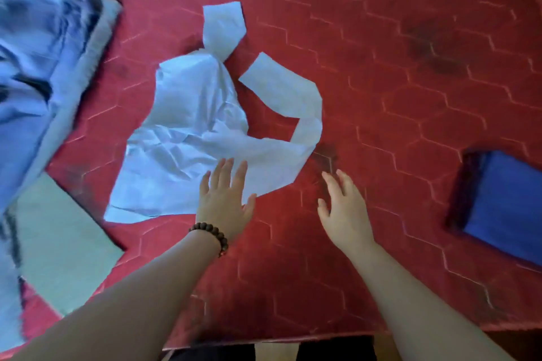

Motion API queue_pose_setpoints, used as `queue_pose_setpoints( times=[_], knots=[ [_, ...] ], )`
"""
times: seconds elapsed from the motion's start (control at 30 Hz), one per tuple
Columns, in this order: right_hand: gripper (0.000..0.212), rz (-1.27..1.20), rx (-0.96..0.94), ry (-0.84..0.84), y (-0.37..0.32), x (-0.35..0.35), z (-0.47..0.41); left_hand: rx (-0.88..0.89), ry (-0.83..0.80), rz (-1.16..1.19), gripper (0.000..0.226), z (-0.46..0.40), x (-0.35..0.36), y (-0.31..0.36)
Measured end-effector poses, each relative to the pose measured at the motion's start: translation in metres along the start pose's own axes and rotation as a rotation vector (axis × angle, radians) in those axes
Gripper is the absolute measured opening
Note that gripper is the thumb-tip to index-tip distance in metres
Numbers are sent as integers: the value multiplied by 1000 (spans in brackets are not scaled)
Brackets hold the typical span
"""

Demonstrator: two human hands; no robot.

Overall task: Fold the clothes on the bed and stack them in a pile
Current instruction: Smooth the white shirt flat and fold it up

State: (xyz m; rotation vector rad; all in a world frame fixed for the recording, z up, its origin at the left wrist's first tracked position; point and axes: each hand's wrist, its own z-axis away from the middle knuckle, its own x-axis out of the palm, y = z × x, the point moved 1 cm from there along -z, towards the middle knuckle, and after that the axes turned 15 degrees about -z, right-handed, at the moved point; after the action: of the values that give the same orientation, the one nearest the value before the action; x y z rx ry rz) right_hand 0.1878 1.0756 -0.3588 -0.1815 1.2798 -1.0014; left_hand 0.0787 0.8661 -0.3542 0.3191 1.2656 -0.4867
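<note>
A crumpled white long-sleeved garment (190,138) of thin, creased fabric is spread unfolded on the red bed (381,97), whose cover is stitched in a hexagon pattern. One sleeve is twisted upward, the other curled to the right. The left hand (224,202), worn with a brown beaded bracelet (211,236), is laid at the garment's near edge, fingers straight and slightly spread. The right hand (343,208) is seen beside it over bare cover, fingers relaxed, holding nothing. A folded blue cloth (504,205) is seen at right.
</note>
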Motion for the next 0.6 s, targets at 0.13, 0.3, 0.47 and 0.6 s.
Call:
queue_pose_setpoints(
  times=[0.13,0.3,0.47,0.6],
  knots=[
    [66,65,-181,-132,-74,79,-19,-105,13,-69,77,5,19,-108],
    [101,297,-274,-360,-143,169,-58,-192,-163,-121,104,-4,57,-203],
    [121,507,-161,-517,-162,218,-78,-44,-385,-13,130,-9,89,-239],
    [91,535,-193,-398,-158,222,-70,-1,-293,-26,111,1,98,-245]
  ],
)
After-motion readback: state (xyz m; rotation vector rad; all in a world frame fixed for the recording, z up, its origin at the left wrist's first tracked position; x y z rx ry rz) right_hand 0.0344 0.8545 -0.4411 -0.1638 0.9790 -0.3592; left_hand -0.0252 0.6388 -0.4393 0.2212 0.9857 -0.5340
